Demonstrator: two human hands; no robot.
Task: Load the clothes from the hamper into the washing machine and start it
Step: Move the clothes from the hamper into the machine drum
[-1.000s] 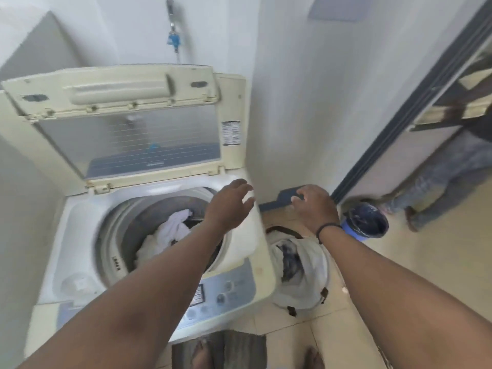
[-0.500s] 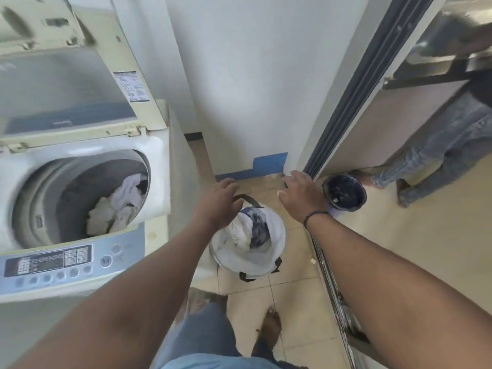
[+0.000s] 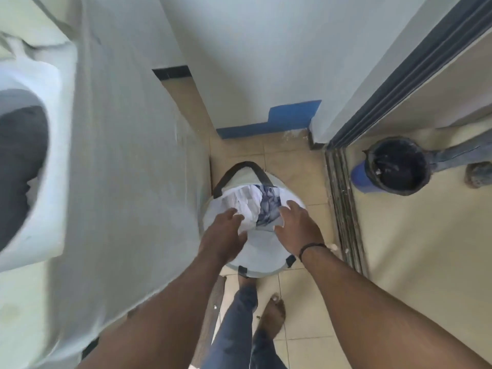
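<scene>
Our left hand (image 3: 225,233) and right hand (image 3: 298,222) reached, empty and spread, over clothes (image 3: 255,203) left in the hamper (image 3: 263,262); loading was unfinished, we judged.

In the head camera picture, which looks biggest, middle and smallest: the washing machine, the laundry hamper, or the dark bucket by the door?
1. Washing machine: fills the left side, though it is nearest the camera.
2. Laundry hamper: mid-sized, on the floor under both hands.
3. Dark bucket: smallest, but farther away, so its true size against the hamper is unsure.
</scene>
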